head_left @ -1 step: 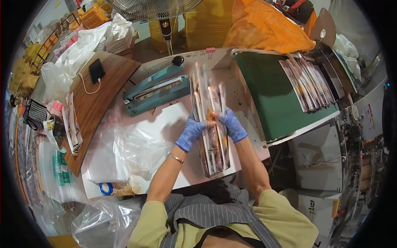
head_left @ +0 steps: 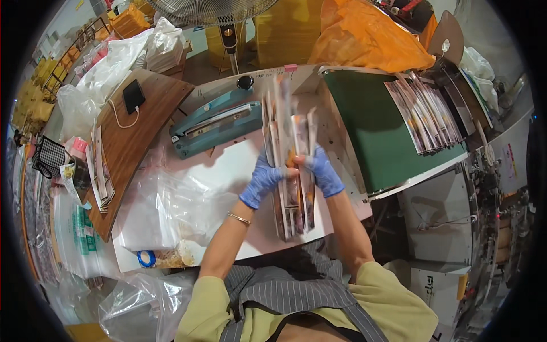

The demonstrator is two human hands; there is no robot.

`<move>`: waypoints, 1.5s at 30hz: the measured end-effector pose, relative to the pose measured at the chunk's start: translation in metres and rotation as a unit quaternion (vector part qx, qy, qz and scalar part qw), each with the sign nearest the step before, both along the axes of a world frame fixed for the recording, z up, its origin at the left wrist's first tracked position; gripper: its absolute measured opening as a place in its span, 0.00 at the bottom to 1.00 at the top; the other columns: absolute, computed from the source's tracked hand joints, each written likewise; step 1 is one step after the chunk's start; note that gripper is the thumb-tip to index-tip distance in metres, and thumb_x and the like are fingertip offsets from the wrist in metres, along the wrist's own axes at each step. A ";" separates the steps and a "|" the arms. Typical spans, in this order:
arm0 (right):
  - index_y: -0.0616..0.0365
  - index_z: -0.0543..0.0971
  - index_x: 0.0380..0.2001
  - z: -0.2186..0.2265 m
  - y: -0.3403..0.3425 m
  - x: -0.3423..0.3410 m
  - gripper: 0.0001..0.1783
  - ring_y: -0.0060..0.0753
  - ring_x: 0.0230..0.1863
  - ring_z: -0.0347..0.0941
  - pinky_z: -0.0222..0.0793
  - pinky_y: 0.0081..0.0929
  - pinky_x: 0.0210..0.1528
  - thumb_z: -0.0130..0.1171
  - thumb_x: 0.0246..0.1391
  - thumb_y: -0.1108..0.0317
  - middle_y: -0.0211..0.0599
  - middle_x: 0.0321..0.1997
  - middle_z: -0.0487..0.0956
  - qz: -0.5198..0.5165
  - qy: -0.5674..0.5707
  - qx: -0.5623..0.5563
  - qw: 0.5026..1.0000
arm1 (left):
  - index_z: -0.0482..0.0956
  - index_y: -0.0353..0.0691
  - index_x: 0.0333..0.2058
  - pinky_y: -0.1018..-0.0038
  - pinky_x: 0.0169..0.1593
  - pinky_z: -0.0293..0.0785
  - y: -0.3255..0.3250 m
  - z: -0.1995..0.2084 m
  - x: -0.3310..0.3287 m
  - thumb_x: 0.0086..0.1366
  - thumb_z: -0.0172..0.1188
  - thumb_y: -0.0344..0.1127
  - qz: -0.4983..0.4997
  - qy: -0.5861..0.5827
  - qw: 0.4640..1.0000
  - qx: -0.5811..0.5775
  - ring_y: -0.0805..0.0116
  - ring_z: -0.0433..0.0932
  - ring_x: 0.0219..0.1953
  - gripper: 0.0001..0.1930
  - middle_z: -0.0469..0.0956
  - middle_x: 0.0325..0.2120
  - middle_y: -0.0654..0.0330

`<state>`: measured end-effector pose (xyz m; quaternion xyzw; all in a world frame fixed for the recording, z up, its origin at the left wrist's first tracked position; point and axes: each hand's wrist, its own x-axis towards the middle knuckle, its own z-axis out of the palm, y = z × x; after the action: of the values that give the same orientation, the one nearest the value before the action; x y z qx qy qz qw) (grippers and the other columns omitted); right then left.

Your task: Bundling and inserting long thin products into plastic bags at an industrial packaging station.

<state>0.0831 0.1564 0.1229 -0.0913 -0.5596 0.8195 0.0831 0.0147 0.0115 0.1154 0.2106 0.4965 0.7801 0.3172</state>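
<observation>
A bundle of narrow printed paper leaflets stands on edge in front of me, its far end smeared by motion. My left hand, in a blue glove with bare fingertips, is closed on the bundle's left side. On its right side my right hand, gloved the same way, presses inward with the fingers wrapped round. Both thumbs meet near the middle of the bundle. Beneath it lies the white and pale pink tabletop. Beyond my left hand sits a large teal long-arm stapler.
Clear plastic bags and a blue tape roll lie at left. A wooden board carries a phone and more leaflets. Further leaflets rest on a green board at right. A fan stands behind.
The bundle has shifted slightly, its near end a little farther from me. My hands stay closed on it, with the left wrist moved slightly left.
</observation>
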 end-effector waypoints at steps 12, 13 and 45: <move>0.56 0.41 0.60 0.024 -0.024 0.050 0.68 0.37 0.60 0.51 0.46 0.33 0.61 0.75 0.17 0.55 0.42 0.59 0.53 0.053 0.215 0.540 0.812 | 0.24 0.41 0.59 0.69 0.58 0.54 -0.056 0.026 0.017 0.16 0.77 0.51 -0.040 0.454 0.879 -0.142 0.52 0.53 0.59 0.78 0.47 0.59 0.47; 0.57 0.42 0.60 0.038 -0.031 0.050 0.69 0.36 0.60 0.51 0.46 0.32 0.61 0.76 0.16 0.55 0.41 0.59 0.53 0.048 0.161 0.296 0.940 | 0.24 0.41 0.59 0.68 0.58 0.55 -0.054 0.043 0.019 0.14 0.77 0.53 -0.029 0.441 0.890 -0.110 0.52 0.55 0.58 0.79 0.48 0.59 0.48; 0.64 0.75 0.29 -0.056 -0.188 0.030 0.18 0.27 0.32 0.69 0.65 0.21 0.38 0.61 0.36 0.61 0.36 0.28 0.74 0.437 -0.128 -0.126 0.881 | 0.57 0.39 0.54 0.66 0.33 0.72 -0.218 -0.018 0.044 0.47 0.50 0.25 0.255 0.434 0.668 -0.548 0.49 0.74 0.28 0.31 0.59 0.54 0.53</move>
<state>0.1132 -0.0314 0.0669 0.0486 -0.4404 0.8175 -0.3679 0.0590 -0.2063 0.0975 0.1789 0.9507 0.2381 -0.0867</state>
